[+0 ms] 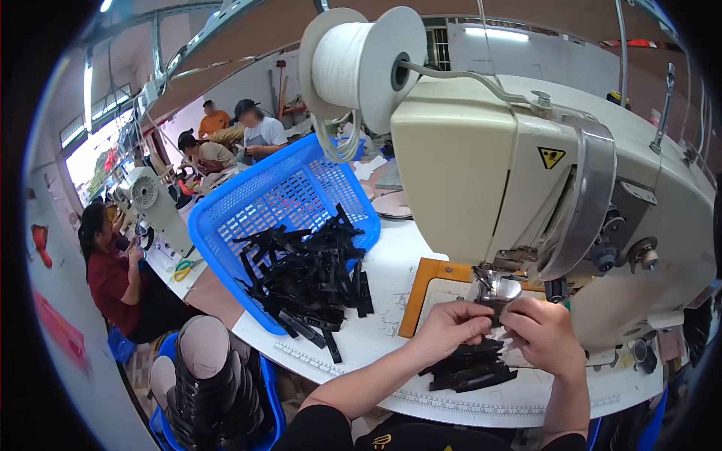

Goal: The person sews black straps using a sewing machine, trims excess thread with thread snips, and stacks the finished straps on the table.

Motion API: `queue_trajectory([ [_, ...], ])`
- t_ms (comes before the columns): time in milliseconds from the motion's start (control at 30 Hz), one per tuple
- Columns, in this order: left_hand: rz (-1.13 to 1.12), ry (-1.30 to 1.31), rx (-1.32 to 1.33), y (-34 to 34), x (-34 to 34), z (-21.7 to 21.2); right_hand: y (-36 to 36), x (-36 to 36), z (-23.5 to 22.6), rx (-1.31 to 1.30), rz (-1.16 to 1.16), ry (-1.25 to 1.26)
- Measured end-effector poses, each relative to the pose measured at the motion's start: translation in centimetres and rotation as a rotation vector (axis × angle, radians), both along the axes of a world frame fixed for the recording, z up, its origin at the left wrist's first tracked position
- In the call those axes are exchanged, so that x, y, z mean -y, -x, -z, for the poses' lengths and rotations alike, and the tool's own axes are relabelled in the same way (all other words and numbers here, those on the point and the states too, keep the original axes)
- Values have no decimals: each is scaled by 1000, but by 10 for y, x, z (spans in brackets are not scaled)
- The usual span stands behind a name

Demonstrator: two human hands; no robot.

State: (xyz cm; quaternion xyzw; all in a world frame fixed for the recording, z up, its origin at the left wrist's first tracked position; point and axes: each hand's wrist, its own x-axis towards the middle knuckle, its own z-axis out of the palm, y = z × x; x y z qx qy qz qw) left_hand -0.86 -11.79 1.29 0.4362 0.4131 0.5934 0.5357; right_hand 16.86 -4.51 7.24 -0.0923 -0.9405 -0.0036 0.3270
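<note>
My left hand (451, 329) and my right hand (545, 334) meet just in front of the metal needle area (496, 288) of a cream sewing machine (455, 158). Both hands are closed in a pinch. Between the fingertips a small dark piece (495, 319) shows, mostly covered by the fingers, so its kind is unclear. Below the hands, on the white table (391, 259), lies a loose pile of black strips (470, 368). A blue plastic basket (214, 222) lies tilted to the left, with many more black strips (308, 263) heaped in it and spilling over its near edge.
A big spool of white cord (342, 64) hangs above the basket. Along the table's front edge runs a measuring tape (466, 406). At lower left, a blue crate (274, 406) holds dark shoe-like pieces (214, 383). A person in a dark red top (113, 278) and others work farther off.
</note>
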Motion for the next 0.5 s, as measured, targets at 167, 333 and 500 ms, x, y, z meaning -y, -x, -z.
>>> queue_trajectory([
  [167, -162, 1, -106, 6, -40, -4, 1, -35, 10, -97, 51, -55],
  [333, -189, 7, -73, -3, -86, -17, -7, -84, 28, -207, 81, -116],
  [500, -249, 21, -30, -8, -110, -15, -23, -103, 32, -80, 191, -15],
])
